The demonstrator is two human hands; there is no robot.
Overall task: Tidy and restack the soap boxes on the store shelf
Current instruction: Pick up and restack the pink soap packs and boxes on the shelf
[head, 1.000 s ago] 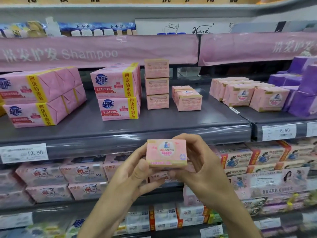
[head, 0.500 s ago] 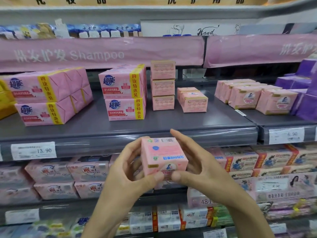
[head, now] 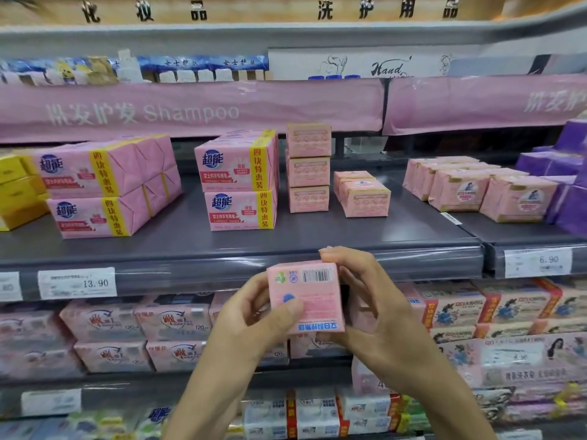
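Note:
A small pink soap box (head: 314,290) is held in front of the shelf edge, its back face with a barcode turned toward me. My left hand (head: 254,319) grips its left side, thumb across the face. My right hand (head: 378,315) holds its right side, fingertips over the top corner. On the grey shelf (head: 317,236) behind stands a stack of three matching pink boxes (head: 308,168), and to its right a low pair of the same boxes (head: 362,195).
Large pink four-packs stand at the shelf's left (head: 104,185) and centre (head: 238,179). Pink wrapped packs (head: 476,188) and purple packs (head: 565,185) fill the right section. Yellow packs (head: 16,185) sit far left. Price labels line the shelf edge; lower shelves are full.
Both hands have kept turning the box over: its front picture showed first, then a side, and now the barcode back faces me. The box stays at the same height before the shelf edge.

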